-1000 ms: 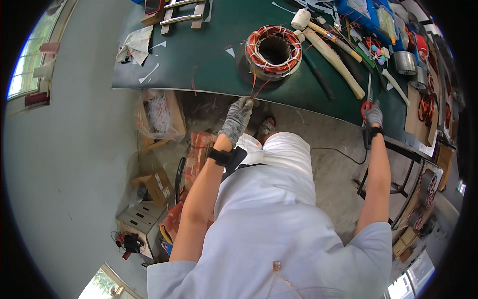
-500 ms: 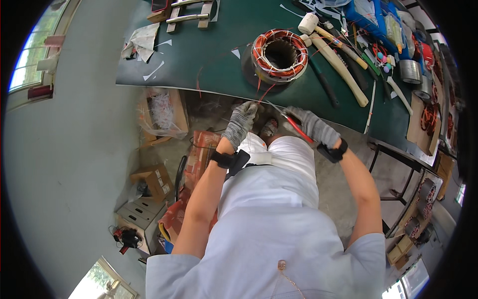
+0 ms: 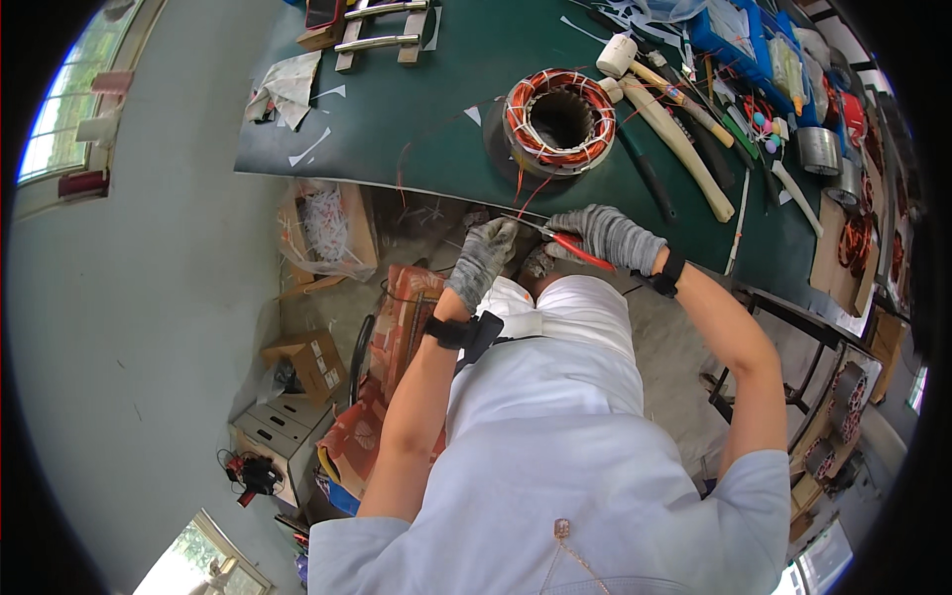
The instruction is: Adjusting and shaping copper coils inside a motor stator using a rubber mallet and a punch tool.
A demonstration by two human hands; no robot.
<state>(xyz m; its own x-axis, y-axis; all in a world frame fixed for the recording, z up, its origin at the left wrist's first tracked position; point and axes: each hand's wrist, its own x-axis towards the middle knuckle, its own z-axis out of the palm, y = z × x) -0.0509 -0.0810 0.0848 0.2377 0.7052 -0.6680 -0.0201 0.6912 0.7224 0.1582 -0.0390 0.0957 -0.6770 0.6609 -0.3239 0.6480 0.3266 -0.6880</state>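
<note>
A motor stator (image 3: 515,159) with a ring of orange-red copper windings (image 3: 603,139) laced in white cord stands near the table's front edge. Thin copper wire (image 3: 533,197) runs from it over the edge toward my hands. My left hand (image 3: 484,260), in a grey knit glove, is closed with the wire's end at its fingertips. Gloved alike, my right hand (image 3: 613,238) grips red-handled pliers (image 3: 585,255). Their narrow jaws point left and reach the wire just above my left fingertips. Whether the jaws are closed on it is too small to tell.
On the green table (image 3: 416,109), a white-headed mallet (image 3: 617,56), wooden handles and a blue bin (image 3: 729,35) crowd the right. A cloth (image 3: 286,89) and a metal-railed rack (image 3: 382,45) lie left. Below stands a scrap box (image 3: 327,228) beside a red-patterned chair (image 3: 397,327).
My right hand has moved left with the pliers, bringing their jaws to the wire by my left hand. My left hand has shifted slightly down and stays closed.
</note>
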